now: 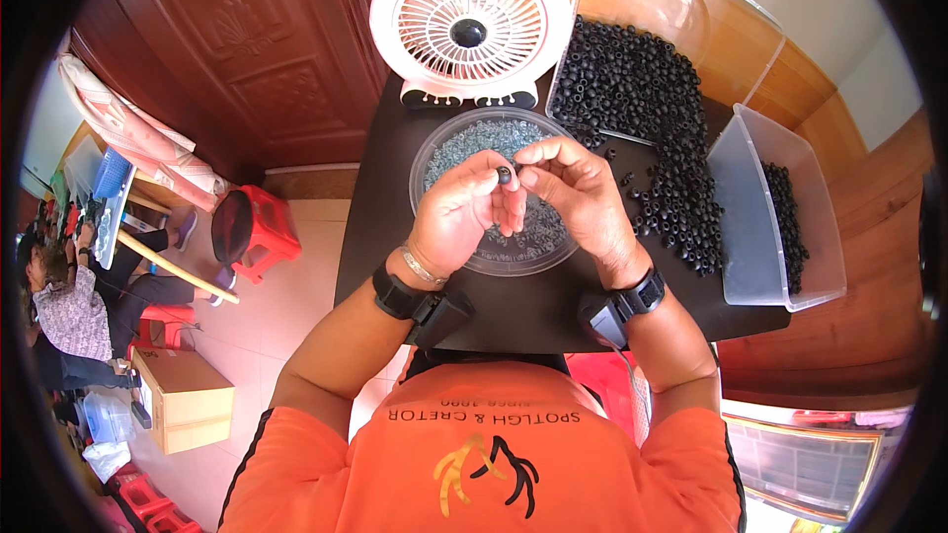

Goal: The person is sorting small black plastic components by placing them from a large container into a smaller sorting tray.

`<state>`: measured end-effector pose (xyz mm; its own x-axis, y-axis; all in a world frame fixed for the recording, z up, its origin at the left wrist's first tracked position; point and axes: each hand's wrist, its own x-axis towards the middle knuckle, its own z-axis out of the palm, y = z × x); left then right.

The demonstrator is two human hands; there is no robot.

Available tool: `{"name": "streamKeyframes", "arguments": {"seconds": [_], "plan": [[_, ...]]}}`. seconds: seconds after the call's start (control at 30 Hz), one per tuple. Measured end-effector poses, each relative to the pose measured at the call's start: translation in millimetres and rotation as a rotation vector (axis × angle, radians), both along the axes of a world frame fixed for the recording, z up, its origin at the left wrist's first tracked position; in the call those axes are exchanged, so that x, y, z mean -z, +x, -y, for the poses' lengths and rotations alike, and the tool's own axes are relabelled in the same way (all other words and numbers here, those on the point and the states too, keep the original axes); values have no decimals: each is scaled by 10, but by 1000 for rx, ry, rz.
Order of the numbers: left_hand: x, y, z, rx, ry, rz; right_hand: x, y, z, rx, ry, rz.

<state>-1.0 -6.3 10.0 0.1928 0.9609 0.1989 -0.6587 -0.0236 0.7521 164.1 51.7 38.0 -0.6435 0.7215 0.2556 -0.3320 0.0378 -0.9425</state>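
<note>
One dark table (533, 316) fills the middle, standing on a pale tiled floor (296, 316) beside a brown wooden door (247, 49). One white fan (472, 25) stands at its far edge, facing the person. Two clear plastic bins sit on the right: the nearer bin (760, 237) holds a small heap of black rings, and the far bin (632, 0) lies tipped, a pile of black rings (652, 109) too many to count spilling from it across the table. One round clear dish (499, 257) of small grey pieces lies in front of the fan. Above the dish, the left hand (464, 212) pinches a single black ring (504, 175) between thumb and forefinger. The right hand (578, 192) has its fingertips pressed together just beside the ring; whether it grips anything I cannot tell. One red stool (262, 227) and one cardboard box (183, 400) stand on the floor at left, near another seated person (69, 306).
</note>
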Motion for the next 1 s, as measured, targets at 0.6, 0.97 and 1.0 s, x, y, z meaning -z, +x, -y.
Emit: {"name": "streamKeyframes", "arguments": {"seconds": [0.6, 0.97, 1.0], "plan": [[47, 37, -16, 28, -40, -61, 147, 69, -99, 61, 39, -35], [42, 74, 4, 6, -52, -144, 32, 109, -105, -16, -41, 51], [43, 71, 10, 1, -52, -138, 37, 102, -101, -17, -42, 53]]}}
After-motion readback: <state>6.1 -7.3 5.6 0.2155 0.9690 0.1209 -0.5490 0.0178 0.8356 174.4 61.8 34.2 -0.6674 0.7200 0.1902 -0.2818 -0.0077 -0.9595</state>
